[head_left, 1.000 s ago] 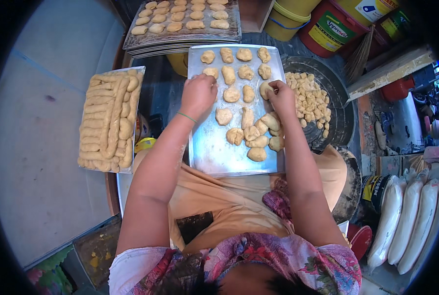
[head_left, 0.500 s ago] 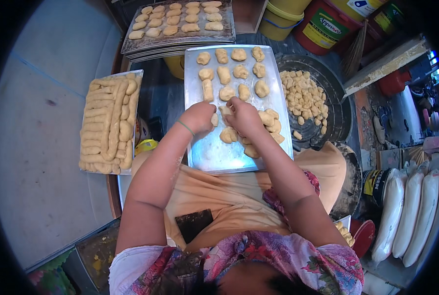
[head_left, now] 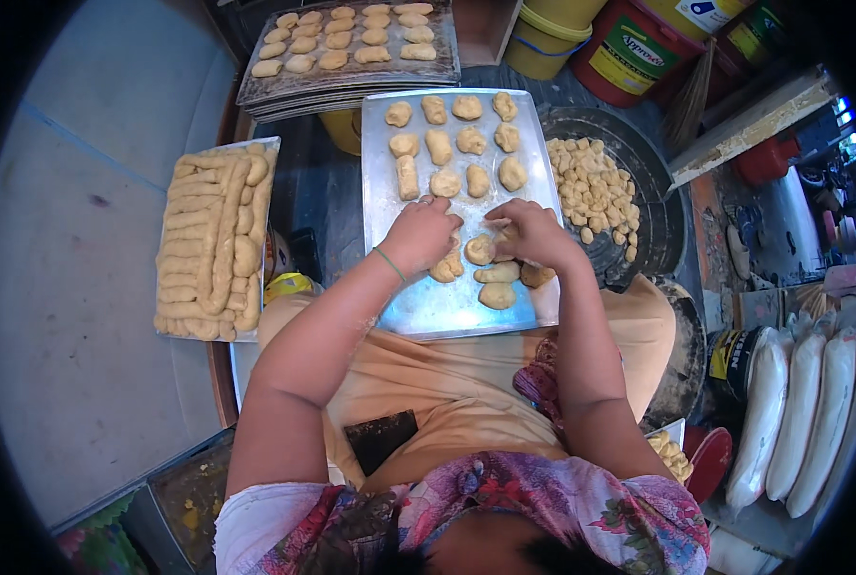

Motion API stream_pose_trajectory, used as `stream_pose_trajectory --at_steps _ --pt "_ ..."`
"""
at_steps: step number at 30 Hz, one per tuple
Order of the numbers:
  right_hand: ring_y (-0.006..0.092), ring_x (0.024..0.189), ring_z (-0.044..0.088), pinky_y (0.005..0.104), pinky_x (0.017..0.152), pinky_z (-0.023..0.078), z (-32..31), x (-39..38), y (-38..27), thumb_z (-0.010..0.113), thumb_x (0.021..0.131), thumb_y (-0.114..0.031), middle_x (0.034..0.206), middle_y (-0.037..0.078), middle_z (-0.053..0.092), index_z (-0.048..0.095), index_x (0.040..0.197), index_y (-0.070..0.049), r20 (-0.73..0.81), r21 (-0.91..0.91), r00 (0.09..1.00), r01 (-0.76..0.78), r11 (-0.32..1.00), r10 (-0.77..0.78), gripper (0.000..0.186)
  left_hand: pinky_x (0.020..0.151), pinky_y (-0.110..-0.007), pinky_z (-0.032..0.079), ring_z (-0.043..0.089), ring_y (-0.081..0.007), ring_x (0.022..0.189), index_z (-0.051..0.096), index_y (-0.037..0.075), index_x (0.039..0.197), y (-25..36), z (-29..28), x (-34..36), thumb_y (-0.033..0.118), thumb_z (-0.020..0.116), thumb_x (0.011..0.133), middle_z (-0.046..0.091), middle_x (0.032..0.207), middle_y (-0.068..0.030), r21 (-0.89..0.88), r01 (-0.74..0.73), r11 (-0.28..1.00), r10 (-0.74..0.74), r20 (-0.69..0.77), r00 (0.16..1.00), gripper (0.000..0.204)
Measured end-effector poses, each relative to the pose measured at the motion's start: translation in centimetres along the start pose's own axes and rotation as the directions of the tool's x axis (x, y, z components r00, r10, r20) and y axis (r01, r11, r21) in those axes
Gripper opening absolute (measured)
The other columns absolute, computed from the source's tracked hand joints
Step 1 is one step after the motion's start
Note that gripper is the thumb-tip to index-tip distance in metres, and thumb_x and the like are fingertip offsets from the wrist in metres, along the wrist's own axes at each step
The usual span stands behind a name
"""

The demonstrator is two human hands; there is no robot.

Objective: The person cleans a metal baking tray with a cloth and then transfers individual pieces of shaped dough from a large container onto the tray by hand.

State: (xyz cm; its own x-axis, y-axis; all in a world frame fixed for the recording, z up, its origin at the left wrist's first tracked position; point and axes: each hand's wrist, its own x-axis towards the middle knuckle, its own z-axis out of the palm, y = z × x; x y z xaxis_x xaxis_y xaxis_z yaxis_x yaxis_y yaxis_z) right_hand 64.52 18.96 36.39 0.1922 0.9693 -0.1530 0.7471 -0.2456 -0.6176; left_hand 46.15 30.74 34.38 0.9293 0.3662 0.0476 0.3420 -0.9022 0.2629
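On a silver baking tray [head_left: 408,305] resting across my lap, rows of shaped dough pieces [head_left: 471,141] fill the far part. My left hand [head_left: 422,237] is over the tray's middle, its fingers curled round a piece of dough mostly hidden under them. Just below those fingertips lies a lumpy dough piece [head_left: 447,266]. To the right, my right hand [head_left: 535,233] arches over a loose cluster of dough pieces, thumb and fingers apart. A round dough piece [head_left: 479,250] sits by its fingertips, and flatter dough pieces [head_left: 497,295] lie nearer me.
At right, a wide dark round pan [head_left: 660,163] holds many small dough chunks [head_left: 595,187]. On the left, another tray carries long dough strips [head_left: 212,240]. Stacked trays [head_left: 351,81] with dough pieces stand at the back, near a yellow bucket [head_left: 545,43] and a red bucket [head_left: 629,57].
My left hand has shifted right. My right hand has moved right from the tray's middle to the dough cluster, whose pieces now lie more spread out.
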Motion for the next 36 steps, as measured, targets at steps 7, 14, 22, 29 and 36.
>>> stream_pose_trajectory --at_steps 7,14,22,29,36 --pt "0.0204 0.084 0.057 0.0383 0.087 0.031 0.7 0.3 -1.7 0.069 0.071 -0.026 0.075 0.003 0.064 0.065 0.082 -0.012 -0.067 -0.127 0.997 -0.051 0.991 0.042 0.018 0.085 -0.039 0.047 0.057 -0.0332 0.100 0.060 0.002 0.106 -2.4 -3.4 -1.3 0.023 0.072 0.069 0.058 0.106 -0.0177 -0.173 0.229 0.958 -0.211 0.116 0.971 0.044" --pt "0.0209 0.074 0.058 0.0353 0.081 0.033 1.5 0.3 -1.6 0.070 0.073 -0.033 0.071 0.003 0.063 0.061 0.086 -0.012 -0.165 -0.184 0.985 -0.081 0.980 0.050 0.026 0.085 -0.038 0.047 0.058 -0.0347 0.100 0.055 0.001 0.111 -4.0 -3.6 -0.2 0.026 0.073 0.070 0.059 0.107 -0.0200 -0.272 0.423 0.864 -0.388 0.176 0.905 0.051" --pt "0.0202 0.087 0.057 0.0361 0.084 0.031 2.8 -0.1 -1.9 0.075 0.069 -0.037 0.074 0.001 0.062 0.059 0.101 -0.015 -0.217 -0.283 0.975 -0.108 0.953 0.046 0.042 0.083 -0.041 0.047 0.059 -0.0360 0.097 0.049 0.002 0.122 -6.3 -0.1 1.9 0.024 0.068 0.076 0.061 0.102 -0.0235 -0.352 0.319 0.880 -0.438 -0.344 0.830 0.054" --pt "0.0255 0.091 0.056 0.0367 0.086 0.037 -0.1 -2.5 0.7 0.076 0.066 -0.028 0.090 0.008 0.060 0.062 0.099 -0.011 -0.387 -0.272 0.912 0.031 0.962 -0.139 0.040 0.086 -0.041 0.047 0.057 -0.0353 0.097 0.052 0.005 0.116 -4.5 -1.3 1.3 0.021 0.065 0.073 0.060 0.096 -0.0215 -0.243 0.479 0.843 -0.528 -0.209 0.823 0.047" --pt "0.0200 0.066 0.057 0.0326 0.064 0.047 -2.4 -2.2 2.6 0.070 0.074 -0.024 0.069 0.007 0.059 0.063 0.098 -0.004 -0.001 0.274 0.986 -0.160 0.948 0.166 0.033 0.081 -0.041 0.045 0.055 -0.0345 0.096 0.061 0.001 0.093 0.4 -3.0 0.5 0.022 0.069 0.072 0.058 0.095 -0.0155 -0.214 0.181 0.960 -0.158 0.122 0.980 0.030"
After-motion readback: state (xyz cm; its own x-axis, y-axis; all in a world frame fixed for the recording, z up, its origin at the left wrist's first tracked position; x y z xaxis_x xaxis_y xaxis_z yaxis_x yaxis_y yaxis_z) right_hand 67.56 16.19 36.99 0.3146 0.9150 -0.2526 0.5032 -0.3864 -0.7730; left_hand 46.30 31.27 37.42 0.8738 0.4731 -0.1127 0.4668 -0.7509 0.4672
